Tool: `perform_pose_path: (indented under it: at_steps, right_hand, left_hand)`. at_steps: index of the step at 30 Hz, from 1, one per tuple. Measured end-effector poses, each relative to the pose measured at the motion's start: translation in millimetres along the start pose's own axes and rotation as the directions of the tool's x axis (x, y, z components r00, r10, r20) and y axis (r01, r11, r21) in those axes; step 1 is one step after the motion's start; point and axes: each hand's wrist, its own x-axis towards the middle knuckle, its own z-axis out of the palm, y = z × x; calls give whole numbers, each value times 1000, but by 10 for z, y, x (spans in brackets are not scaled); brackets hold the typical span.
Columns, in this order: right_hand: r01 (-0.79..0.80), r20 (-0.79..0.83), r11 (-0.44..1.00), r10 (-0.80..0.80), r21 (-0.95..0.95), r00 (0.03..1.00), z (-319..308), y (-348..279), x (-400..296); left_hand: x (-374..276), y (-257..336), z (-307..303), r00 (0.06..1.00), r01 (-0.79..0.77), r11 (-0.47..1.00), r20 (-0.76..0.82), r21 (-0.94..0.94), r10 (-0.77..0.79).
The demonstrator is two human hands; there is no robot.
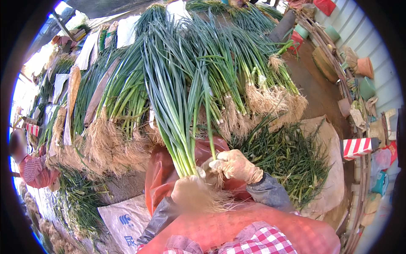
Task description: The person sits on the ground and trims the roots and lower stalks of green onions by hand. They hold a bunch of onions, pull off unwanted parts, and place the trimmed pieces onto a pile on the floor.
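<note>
My left hand (188,190), in a pale glove and partly blurred, grips a bunch of long green onions (179,143) low on the stems. Their leaves spread up and away from me, and pale roots (223,200) stick out to the right below the hand. Just right of it, my right hand (238,166), also gloved, pinches one thin green stalk (210,136) whose roots hang under the fingers. An orange-red apron (253,219) covers my lap beneath both hands.
More rooted onions lie heaped left (127,95) and right (234,73). Stripped leaves form one pile on a sack (333,177) at right and another pile (74,200) at left. A person (35,168) sits far left. Poles (345,85) and pots (365,67) line the corrugated wall.
</note>
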Motion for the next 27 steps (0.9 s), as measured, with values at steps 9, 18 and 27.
perform_pose_path:
  at_steps: [9,18,27]
  right_hand:
    - [-195,-527,975,112,-105,843,-578,602,-670]
    - [236,-578,914,-394,-331,715,-131,498,-646]
    - [373,-442,633,-757,-678,481,124,294,-93]
  left_hand:
    - [138,-130,285,967,-185,976,154,-118,202]
    - [224,-216,599,971,-67,988,218,-136,96]
    - [328,-94,565,999,16,981,40,193,-24]
